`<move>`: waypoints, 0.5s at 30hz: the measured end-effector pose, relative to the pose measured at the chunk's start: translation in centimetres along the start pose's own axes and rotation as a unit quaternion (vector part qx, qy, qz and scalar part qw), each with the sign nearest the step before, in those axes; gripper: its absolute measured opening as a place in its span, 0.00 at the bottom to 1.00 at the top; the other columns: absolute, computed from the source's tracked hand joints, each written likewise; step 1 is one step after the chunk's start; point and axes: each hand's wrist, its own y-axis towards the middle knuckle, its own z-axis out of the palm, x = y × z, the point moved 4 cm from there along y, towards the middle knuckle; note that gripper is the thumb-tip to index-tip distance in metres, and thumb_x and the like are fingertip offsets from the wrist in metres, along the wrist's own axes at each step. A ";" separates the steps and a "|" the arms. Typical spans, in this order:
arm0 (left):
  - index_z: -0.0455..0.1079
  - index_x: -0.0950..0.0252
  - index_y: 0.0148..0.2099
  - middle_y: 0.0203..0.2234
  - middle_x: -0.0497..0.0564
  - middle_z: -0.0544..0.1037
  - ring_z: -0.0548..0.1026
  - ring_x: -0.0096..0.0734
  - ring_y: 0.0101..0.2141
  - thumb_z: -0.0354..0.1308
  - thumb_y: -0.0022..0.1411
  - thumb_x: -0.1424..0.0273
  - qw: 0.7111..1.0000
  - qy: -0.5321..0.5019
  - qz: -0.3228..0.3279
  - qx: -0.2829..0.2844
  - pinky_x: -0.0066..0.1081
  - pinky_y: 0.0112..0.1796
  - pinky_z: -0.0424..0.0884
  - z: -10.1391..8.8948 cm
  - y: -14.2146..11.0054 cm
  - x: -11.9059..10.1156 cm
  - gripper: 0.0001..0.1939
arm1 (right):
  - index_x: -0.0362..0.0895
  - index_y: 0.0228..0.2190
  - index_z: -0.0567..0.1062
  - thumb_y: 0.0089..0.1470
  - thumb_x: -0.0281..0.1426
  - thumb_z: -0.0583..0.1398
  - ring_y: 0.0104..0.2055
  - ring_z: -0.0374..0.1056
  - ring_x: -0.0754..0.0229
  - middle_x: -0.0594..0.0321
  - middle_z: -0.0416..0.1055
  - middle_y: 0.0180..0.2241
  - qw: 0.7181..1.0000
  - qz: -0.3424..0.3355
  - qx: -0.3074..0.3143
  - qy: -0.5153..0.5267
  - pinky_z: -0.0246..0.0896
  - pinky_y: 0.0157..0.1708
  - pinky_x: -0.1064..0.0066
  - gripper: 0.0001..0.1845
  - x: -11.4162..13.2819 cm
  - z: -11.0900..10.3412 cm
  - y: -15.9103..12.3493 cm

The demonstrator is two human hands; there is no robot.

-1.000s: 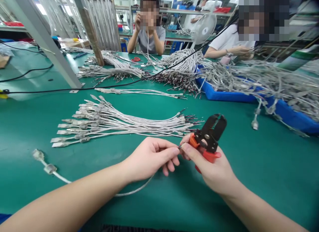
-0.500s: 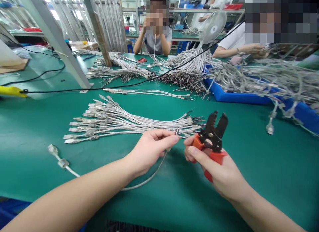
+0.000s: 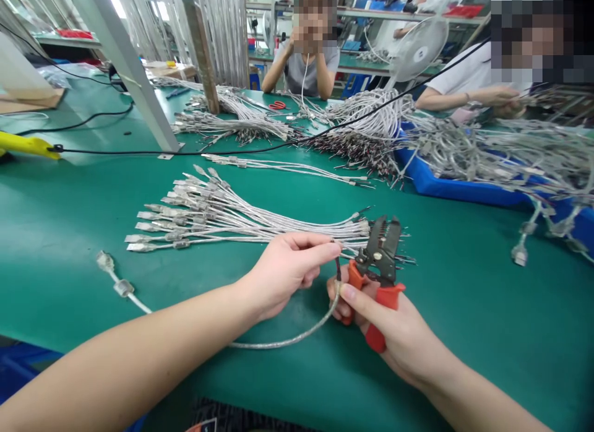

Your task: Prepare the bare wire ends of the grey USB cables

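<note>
The shiny white cord (image 3: 279, 345) bends like a smile, its pale plug (image 3: 106, 260) and see-through lump (image 3: 123, 288) at nine o'clock from the left hand (image 3: 294, 260), its thin dark wires (image 3: 338, 269) poking up between both hands. The left hand pinches those wires; the right hand (image 3: 398, 328) pinches the cord just below and holds red-handled wire strippers (image 3: 377, 257). More white cords (image 3: 260, 223) lie at eleven o'clock from the left hand.

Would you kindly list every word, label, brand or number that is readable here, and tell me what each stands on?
No text can be read.
Fan: a small dark mark at its centre, too small to read.
Wire stripper: no legible lettering shows.
</note>
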 end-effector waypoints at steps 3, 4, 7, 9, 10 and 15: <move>0.76 0.67 0.33 0.18 0.42 0.68 0.57 0.14 0.17 0.71 0.48 0.65 1.000 -0.004 0.002 -0.017 0.22 0.18 0.48 -0.2 0.1 -0.1 0.12 | 0.45 0.33 0.67 0.61 0.39 0.60 0.29 0.57 0.61 0.64 0.62 0.28 1.000 0.008 0.007 -0.005 0.54 0.30 0.68 0.11 0.1 0.0 -0.1; 0.76 0.67 0.33 0.19 0.42 0.69 0.56 0.14 0.17 0.71 0.48 0.65 1.000 -0.002 0.002 -0.019 0.22 0.18 0.47 -0.2 0.1 -0.1 0.12 | 0.45 0.33 0.67 0.61 0.39 0.60 0.29 0.57 0.61 0.64 0.62 0.28 1.000 0.010 0.009 -0.008 0.54 0.30 0.67 0.12 0.0 0.0 -0.1; 0.77 0.66 0.33 0.19 0.43 0.70 0.56 0.14 0.16 0.71 0.48 0.65 1.000 0.006 0.005 -0.029 0.23 0.18 0.48 -0.2 0.1 0.1 0.12 | 0.45 0.33 0.67 0.60 0.39 0.60 0.29 0.57 0.61 0.64 0.63 0.28 1.000 0.011 0.008 -0.016 0.54 0.31 0.67 0.12 -0.1 -0.1 -0.1; 0.78 0.66 0.33 0.19 0.43 0.71 0.57 0.14 0.17 0.71 0.47 0.65 0.999 0.014 0.016 -0.034 0.24 0.19 0.49 -0.3 0.2 0.2 0.12 | 0.45 0.33 0.67 0.61 0.39 0.60 0.30 0.57 0.61 0.64 0.63 0.28 1.000 0.012 0.006 -0.024 0.54 0.31 0.67 0.11 -0.1 -0.2 -0.1; 0.78 0.66 0.32 0.19 0.44 0.72 0.57 0.14 0.17 0.71 0.47 0.65 0.999 0.018 0.024 -0.038 0.24 0.19 0.50 -0.3 0.2 0.2 0.12 | 0.45 0.33 0.67 0.61 0.39 0.59 0.30 0.57 0.61 0.64 0.63 0.28 0.999 0.013 0.008 -0.028 0.54 0.31 0.67 0.11 -0.1 -0.2 -0.1; 0.79 0.66 0.29 0.25 0.47 0.78 0.61 0.15 0.19 0.73 0.43 0.66 0.995 0.033 0.065 -0.062 0.25 0.23 0.58 -0.3 0.3 0.0 0.11 | 0.44 0.33 0.67 0.62 0.39 0.59 0.31 0.57 0.61 0.64 0.64 0.29 0.999 0.014 0.012 -0.042 0.54 0.32 0.67 0.11 -0.1 -0.2 -0.1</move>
